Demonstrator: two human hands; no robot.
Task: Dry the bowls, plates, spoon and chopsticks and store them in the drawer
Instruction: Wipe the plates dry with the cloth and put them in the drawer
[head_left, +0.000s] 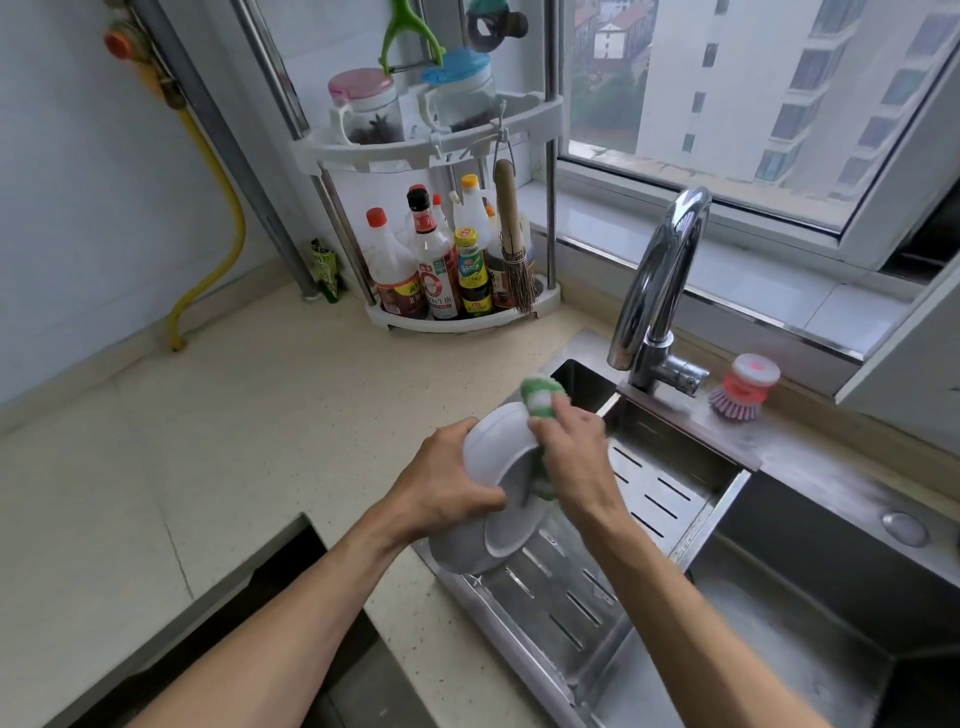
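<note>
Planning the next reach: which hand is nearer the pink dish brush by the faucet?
Right. The right hand wipes over the sink, left of the pink dish brush; the left hand is farther left.

— What do we have on the pale speckled stone countertop (249, 441)?

— We see a white two-tier corner rack (457, 317) of sauce bottles standing in its far corner, and a pink round-headed dish brush (740, 397) on the ledge behind the steel sink (810, 613).

— And the sink itself?

— We find a slotted steel drain tray (566, 597) set across it.
</note>
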